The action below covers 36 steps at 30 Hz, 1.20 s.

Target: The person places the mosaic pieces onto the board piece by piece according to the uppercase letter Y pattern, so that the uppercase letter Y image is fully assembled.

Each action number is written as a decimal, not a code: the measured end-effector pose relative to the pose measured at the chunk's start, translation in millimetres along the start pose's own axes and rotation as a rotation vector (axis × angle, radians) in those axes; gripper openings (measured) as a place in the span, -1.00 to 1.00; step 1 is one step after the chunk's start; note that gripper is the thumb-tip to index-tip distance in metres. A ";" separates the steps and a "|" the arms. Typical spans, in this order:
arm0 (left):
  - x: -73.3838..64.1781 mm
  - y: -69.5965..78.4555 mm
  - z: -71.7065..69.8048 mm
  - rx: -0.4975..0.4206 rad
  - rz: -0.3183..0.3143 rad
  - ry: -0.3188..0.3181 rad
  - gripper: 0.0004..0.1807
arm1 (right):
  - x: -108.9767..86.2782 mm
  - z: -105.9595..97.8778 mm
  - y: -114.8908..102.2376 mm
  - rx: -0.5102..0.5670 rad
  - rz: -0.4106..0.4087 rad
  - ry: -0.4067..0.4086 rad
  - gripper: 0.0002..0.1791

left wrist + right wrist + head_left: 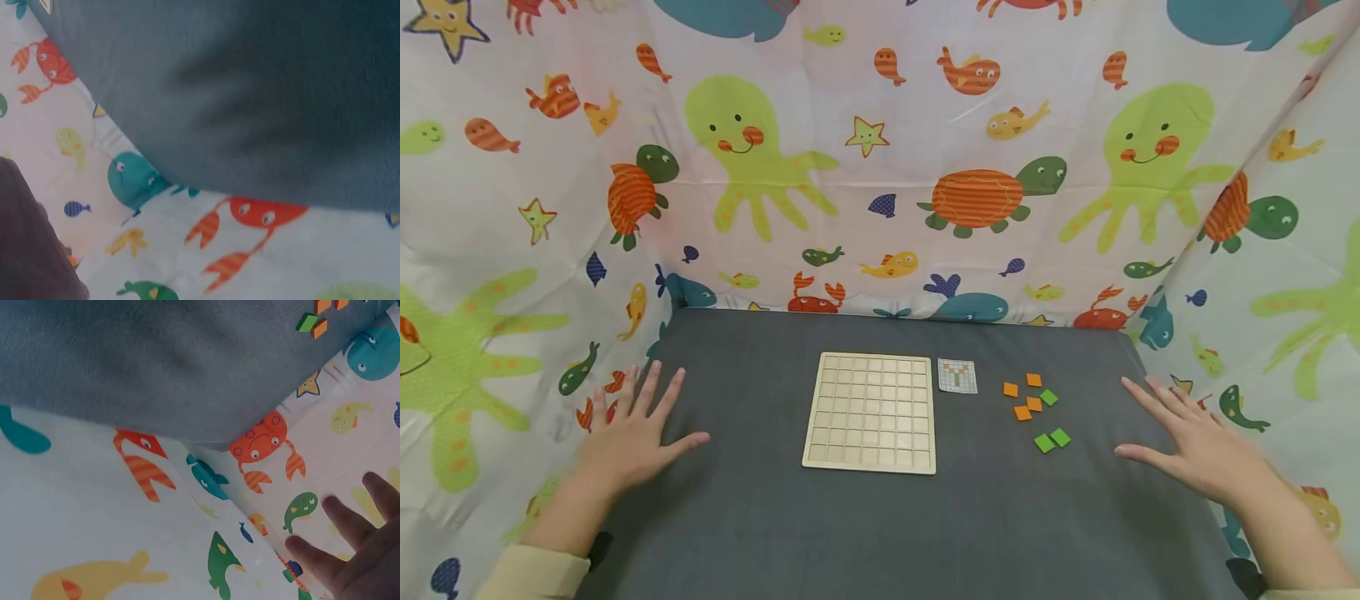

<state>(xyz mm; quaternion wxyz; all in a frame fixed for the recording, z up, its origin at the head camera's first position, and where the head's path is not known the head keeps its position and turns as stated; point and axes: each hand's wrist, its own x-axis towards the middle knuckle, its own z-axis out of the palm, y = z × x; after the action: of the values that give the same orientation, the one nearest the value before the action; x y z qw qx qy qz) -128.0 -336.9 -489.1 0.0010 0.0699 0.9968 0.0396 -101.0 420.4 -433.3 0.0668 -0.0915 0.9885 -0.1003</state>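
Observation:
My left hand (631, 442) hovers over the left side of the grey table, fingers spread and holding nothing. On the right, my right hand (1202, 442) is likewise raised with straight, spread fingers and nothing in them; several of its fingers show in the right wrist view. Between the hands lies a square wooden grid board (871, 412) with bare cells. Beside its upper right corner is a small pattern card (957, 376). Nearest the right hand are loose square tiles, several orange ones (1022, 412) and three green ones (1044, 443), scattered flat.
The dark grey tabletop (850, 533) is bordered at the back and both sides by white curtains (865, 275) printed with sea animals. In the left wrist view, a dark shape (37, 244) covers the lower left corner.

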 end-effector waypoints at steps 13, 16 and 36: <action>7.4 37.7 39.8 -0.113 0.023 0.016 0.14 | 8.1 38.5 -7.5 0.248 0.001 0.054 0.00; 9.3 48.2 47.5 -0.136 0.027 0.022 0.15 | 9.5 48.6 -7.2 0.257 -0.024 0.126 -0.08; 28.6 114.1 98.0 -0.452 0.123 -0.128 0.28 | 38.3 109.4 -0.5 0.401 0.021 0.192 -0.43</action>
<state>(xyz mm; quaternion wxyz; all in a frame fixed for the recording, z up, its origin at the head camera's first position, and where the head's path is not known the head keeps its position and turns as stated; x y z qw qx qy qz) -139.7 -212.5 -577.7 0.0774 0.1306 0.9544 0.2569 -121.8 392.2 -543.8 -0.0096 -0.0560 0.9514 -0.3025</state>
